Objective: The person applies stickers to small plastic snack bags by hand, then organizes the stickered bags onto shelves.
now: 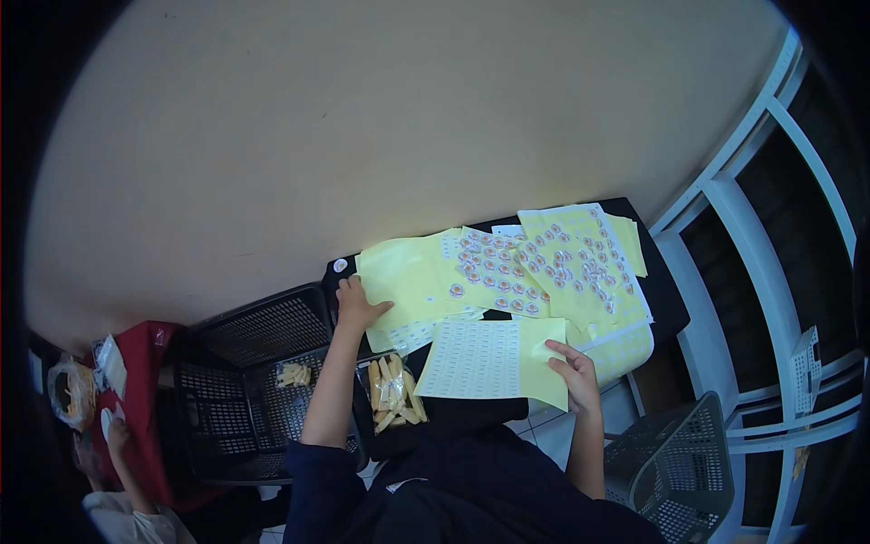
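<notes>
My right hand (577, 374) pinches the right side of a yellow sticker sheet (473, 360), which is lifted at the near edge of the table. Rows of small printed labels cover its left part; its right part is bare. My left hand (356, 308) lies with fingers spread on the left edge of a large yellow backing sheet (403, 265). Just beyond those fingers is a single round sticker (340, 265) on the black cloth. Loose round stickers (507, 272) with an orange centre are scattered over overlapping yellow sheets to the right.
Left of me stands a black crate (213, 408) holding a small bag of pale sticks (294, 374). A clear pack of yellowish sticks (391, 390) sits near my body. At right are a grey basket (675, 462) and a white metal frame (725, 208). Another person's hand (116, 435) is at far left.
</notes>
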`<state>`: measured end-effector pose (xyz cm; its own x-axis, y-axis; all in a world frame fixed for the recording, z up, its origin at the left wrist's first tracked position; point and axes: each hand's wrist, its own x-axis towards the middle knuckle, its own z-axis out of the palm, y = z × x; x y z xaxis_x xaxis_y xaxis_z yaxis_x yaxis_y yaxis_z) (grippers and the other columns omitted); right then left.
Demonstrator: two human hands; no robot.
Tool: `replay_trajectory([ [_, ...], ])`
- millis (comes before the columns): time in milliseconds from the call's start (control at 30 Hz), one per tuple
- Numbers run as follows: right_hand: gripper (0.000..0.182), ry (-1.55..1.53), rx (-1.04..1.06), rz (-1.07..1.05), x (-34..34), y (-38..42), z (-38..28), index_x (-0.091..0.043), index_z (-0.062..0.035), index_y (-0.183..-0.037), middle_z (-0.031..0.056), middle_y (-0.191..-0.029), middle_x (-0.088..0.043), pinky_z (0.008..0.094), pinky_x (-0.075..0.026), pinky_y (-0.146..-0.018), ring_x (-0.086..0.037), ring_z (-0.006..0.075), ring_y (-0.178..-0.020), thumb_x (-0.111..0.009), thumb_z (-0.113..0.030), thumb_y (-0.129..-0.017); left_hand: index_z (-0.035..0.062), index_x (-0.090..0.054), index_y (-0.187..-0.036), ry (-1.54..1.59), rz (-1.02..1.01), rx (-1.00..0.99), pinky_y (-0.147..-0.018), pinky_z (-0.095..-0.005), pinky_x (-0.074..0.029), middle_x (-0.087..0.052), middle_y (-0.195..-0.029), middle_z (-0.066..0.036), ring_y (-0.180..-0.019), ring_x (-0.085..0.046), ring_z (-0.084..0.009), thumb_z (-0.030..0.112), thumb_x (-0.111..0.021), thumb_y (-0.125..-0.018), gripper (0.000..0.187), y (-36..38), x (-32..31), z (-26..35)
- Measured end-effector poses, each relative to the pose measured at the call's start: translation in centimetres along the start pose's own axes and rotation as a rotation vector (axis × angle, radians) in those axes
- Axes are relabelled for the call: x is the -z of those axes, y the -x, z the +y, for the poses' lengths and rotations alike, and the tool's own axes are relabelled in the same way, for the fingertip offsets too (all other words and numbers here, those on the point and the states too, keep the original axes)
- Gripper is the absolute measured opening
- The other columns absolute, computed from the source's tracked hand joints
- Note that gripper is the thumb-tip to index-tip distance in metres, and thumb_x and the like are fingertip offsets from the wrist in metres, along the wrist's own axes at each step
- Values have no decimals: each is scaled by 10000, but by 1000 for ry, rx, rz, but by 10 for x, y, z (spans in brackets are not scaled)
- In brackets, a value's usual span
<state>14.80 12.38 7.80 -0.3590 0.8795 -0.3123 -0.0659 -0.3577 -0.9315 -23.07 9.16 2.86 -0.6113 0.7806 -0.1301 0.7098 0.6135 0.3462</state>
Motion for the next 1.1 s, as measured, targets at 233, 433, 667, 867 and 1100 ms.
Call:
replay_trajectory([
  [233, 320, -100, -94, -137, -9, -18, 12, -508, 46, -1105, 119, -988, -567, 228, -480, -699, -573, 124, -794, -522, 33, -786, -48, -419, -1025, 375, -124, 132, -805, -341, -453, -568, -931, -171, -883, -565, -263, 189, -767, -568, 621, -7, 16, -33],
  [433, 325, -109, -169, -236, -13, -33, 22, -507, 34, -1113, 111, -967, -578, 231, -489, -685, -588, 129, -772, -532, 11, -790, -28, -361, -1209, 842, -253, -117, -716, -301, -489, -567, -979, -134, -874, -568, -195, 79, -561, -773, 492, 13, 15, -42],
  [667, 323, -175, -243, -283, -13, -37, 23, -511, 21, -1119, 118, -930, -604, 232, -492, -685, -603, 139, -778, -525, -3, -797, 5, -384, -1180, 1359, -399, 220, -601, -247, -524, -541, -970, -99, -834, -566, -156, 105, -508, -832, 383, 28, 44, -16],
  [867, 325, -202, -222, -252, -12, -33, 27, -510, 20, -1122, 115, -935, -600, 229, -490, -683, -601, 135, -771, -521, -2, -797, -36, -362, -1166, 104, -96, 68, -835, -415, -415, -327, -1155, -238, -1111, -316, -368, 356, -686, -660, 718, 30, 0, -14],
  [1100, 338, -162, -169, -174, 8, -21, 36, -508, 21, -1126, 110, -985, -571, 228, -484, -680, -590, 135, -776, -526, 6, -789, -79, -293, -1128, 29, -34, 311, -790, -390, -464, -270, -1181, -217, -1075, -385, -359, 257, -765, -587, 793, 34, 2, 34],
])
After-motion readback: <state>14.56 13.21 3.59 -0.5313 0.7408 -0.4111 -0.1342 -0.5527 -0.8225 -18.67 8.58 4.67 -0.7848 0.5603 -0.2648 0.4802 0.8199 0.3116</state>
